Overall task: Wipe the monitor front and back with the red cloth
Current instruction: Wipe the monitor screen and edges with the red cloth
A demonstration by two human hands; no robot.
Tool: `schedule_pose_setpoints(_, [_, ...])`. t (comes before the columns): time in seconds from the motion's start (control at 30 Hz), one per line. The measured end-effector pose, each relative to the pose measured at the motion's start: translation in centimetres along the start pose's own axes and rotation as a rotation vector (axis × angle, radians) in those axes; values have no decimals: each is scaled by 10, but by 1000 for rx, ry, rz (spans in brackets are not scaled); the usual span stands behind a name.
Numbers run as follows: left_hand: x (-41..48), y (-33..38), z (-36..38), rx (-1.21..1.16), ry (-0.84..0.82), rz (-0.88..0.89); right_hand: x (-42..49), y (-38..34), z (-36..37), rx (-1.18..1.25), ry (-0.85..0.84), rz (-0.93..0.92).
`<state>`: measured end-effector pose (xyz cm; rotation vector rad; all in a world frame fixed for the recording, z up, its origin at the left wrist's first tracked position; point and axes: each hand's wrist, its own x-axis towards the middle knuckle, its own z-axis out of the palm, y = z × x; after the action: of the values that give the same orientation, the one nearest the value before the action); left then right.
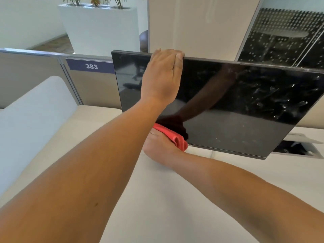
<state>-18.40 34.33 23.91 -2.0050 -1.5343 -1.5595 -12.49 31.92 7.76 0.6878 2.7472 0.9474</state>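
Note:
A black monitor (236, 106) stands on the white desk, its dark screen facing me and smeared with marks on the right side. My left hand (162, 76) grips the monitor's top edge near the left corner, fingers curled over the back. My right hand (157, 146) is at the screen's lower left, partly hidden under my left forearm. It presses a folded red cloth (172, 136) against the glass near the bottom bezel. The monitor's back is hidden.
The white desk (175, 199) runs toward me. A cable hatch (298, 148) lies open behind the monitor at right. A grey partition labelled 383 (91, 66) stands at the left, with a white planter (101, 28) beyond it and a white chair back (31, 116) beside the desk.

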Motion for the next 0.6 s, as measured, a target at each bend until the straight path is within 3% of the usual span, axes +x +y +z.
schedule_pose_setpoints(0.23, [-4,-4,8,4,-10,-28,-96,12,53,-6,-56,29])
schedule_pose_setpoints(0.37, [-9,0,11,-4,-12,-47,-189,24,78,28,-56,154])
schedule_pose_setpoints(0.6, [-17,1,4,36,-89,-43,-283,55,79,88,-109,206])
